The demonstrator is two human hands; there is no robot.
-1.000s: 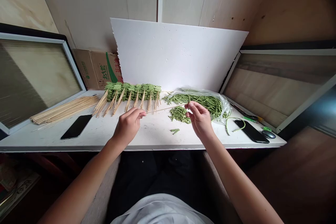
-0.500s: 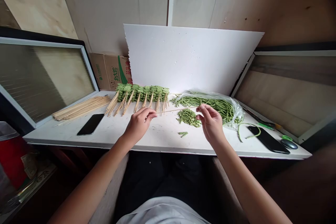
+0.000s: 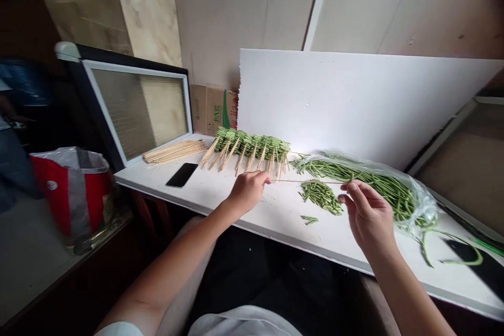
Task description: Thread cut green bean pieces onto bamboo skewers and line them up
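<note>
My left hand [image 3: 249, 191] is closed around one end of a thin bamboo skewer [image 3: 307, 181], held level above the table. At the skewer's other end, my right hand [image 3: 370, 212] pinches with thumb and forefinger. A small bit of green, seemingly a cut bean piece, shows at those fingertips, mostly hidden. Below and between the hands lies a heap of cut green bean pieces [image 3: 321, 197], with a few loose pieces [image 3: 310, 219] nearer me. Behind my left hand, finished bean skewers [image 3: 252, 147] lie stacked in a row, their bare sticks pointing toward me.
Long green beans [image 3: 366, 184] lie in a clear plastic bag [image 3: 427, 210] at right. Bare skewers [image 3: 175, 152] and a phone [image 3: 182, 175] lie at left. A white foam board [image 3: 354, 100] and a cardboard box [image 3: 214, 110] stand behind. A red bag [image 3: 49, 189] is left of the table.
My view has turned left, so the table appears shifted right and the red bag shows more fully. Both hands still hold the skewer stretched between them.
</note>
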